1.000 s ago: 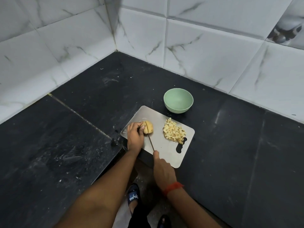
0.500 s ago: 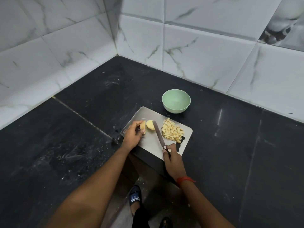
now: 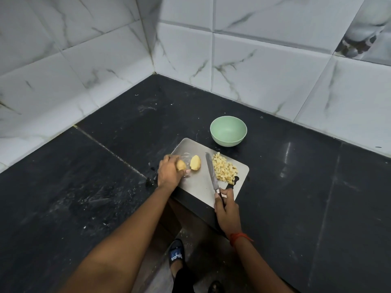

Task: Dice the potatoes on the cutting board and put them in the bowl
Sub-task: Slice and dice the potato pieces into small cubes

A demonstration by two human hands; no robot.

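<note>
Left hand [image 3: 169, 173] has its fingers curled round a potato half [image 3: 181, 165], gripping it right at the left edge of the steel cutting board [image 3: 196, 187]. The other half [image 3: 195, 162] lies on the board just past those fingertips, close to them but not touching as far as I can see. Right hand [image 3: 226, 205] is at the near edge of the board, fingers wrapped snug around the handle of the knife [image 3: 211, 172]. The blade points straight away from those fingers across the board; can't tell if it's resting on the steel or hovering. The diced potato pile [image 3: 224, 169] is just right of the blade, a bit ahead of the right fingers. The green bowl [image 3: 228, 131] sits beyond the pile, off the board's far corner on the black counter [image 3: 296, 187]. There's a red thread [image 3: 239, 237] on the right wrist.
</note>
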